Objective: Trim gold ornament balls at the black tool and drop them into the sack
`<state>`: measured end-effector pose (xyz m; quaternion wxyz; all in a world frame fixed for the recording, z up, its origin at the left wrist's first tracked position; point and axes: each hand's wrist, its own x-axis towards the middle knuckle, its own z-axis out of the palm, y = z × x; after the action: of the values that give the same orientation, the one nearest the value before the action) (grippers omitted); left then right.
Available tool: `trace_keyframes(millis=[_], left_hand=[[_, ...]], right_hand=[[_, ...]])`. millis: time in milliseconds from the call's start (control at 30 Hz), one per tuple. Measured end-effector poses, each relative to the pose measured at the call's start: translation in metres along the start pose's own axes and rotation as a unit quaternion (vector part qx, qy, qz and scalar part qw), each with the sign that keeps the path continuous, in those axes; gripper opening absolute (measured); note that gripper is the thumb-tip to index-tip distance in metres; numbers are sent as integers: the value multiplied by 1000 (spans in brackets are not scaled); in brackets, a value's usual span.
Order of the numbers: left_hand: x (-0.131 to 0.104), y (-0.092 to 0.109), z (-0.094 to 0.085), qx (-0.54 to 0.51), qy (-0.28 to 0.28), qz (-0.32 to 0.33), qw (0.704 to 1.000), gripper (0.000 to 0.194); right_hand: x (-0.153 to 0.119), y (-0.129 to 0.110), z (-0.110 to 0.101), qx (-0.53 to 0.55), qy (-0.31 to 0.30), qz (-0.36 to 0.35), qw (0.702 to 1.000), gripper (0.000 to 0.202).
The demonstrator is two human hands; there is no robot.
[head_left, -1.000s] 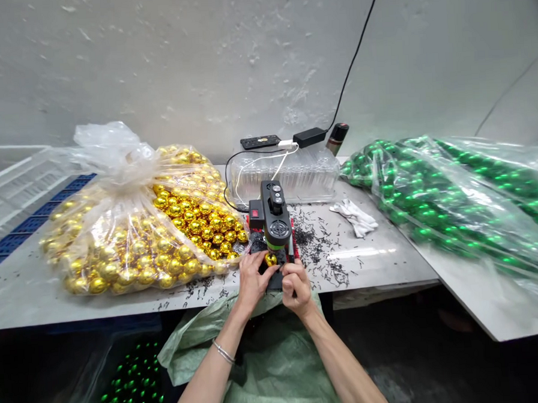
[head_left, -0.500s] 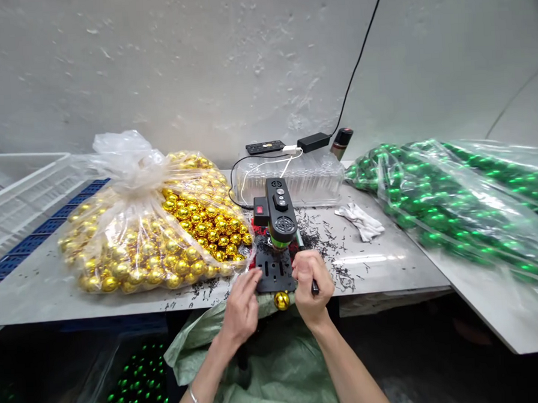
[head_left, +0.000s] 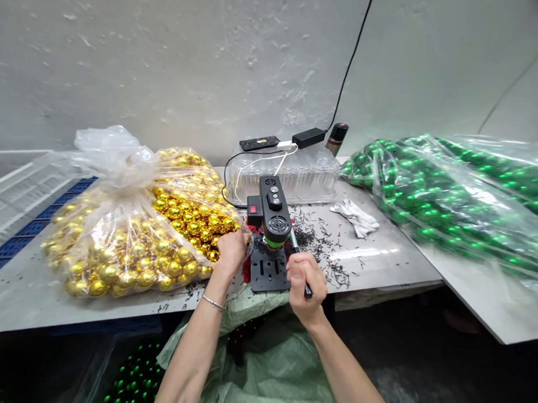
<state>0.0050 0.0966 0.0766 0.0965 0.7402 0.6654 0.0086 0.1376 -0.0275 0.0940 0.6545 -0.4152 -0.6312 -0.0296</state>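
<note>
My left hand (head_left: 232, 249) is at the open side of a clear plastic bag (head_left: 125, 173) filled with shiny gold balls (head_left: 193, 225). Its fingers look curled, and their tips are hidden, so what they hold, if anything, does not show. My right hand (head_left: 306, 284) is wrapped round the black-gripped lever (head_left: 295, 246) of a small black press-like machine (head_left: 275, 207). Below the machine's head lies its slotted black base plate (head_left: 269, 275). A green woven sack (head_left: 264, 370) hangs open under the table edge, between my forearms.
Black scraps (head_left: 316, 238) litter the table around the machine. Behind it stands a clear plastic box (head_left: 295, 179) with a black adapter (head_left: 308, 137) and cables on top. White gloves (head_left: 356, 218) and bags of green balls (head_left: 458, 197) are on the right, a white crate (head_left: 13, 191) on the left.
My left hand has moved from beside the base plate up and left to the gold balls. The gold ball at the plate's front edge is out of sight. My right hand stays on the lever.
</note>
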Motion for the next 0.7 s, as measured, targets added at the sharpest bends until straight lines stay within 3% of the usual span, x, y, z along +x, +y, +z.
trace_keyframes(millis=[100,200,333,400,500,567,700], left_hand=[[-11,-5,1,-2,-9,29,1000,39],[-18,-11,5,-35,17,85,996,35],[-19,-18,15,-161,37,148,975,27],[-17,-20,19,-224,37,147,963,25],[-17,-23,21,-340,60,78,935,31],[-20,-24,20,-479,50,18,876,33],[-39,-23,20,-727,-35,-58,683,40]], right_hand=[[-1,0,0,-1,1,5,1000,28],[-1,0,0,1,-4,0,1000,27],[-1,1,-1,0,-6,0,1000,27],[-1,1,-1,-2,-5,2,1000,27],[-1,2,-2,0,-11,-6,1000,27],[-1,3,-3,7,-16,-12,1000,27],[0,3,-4,6,-18,-6,1000,28]])
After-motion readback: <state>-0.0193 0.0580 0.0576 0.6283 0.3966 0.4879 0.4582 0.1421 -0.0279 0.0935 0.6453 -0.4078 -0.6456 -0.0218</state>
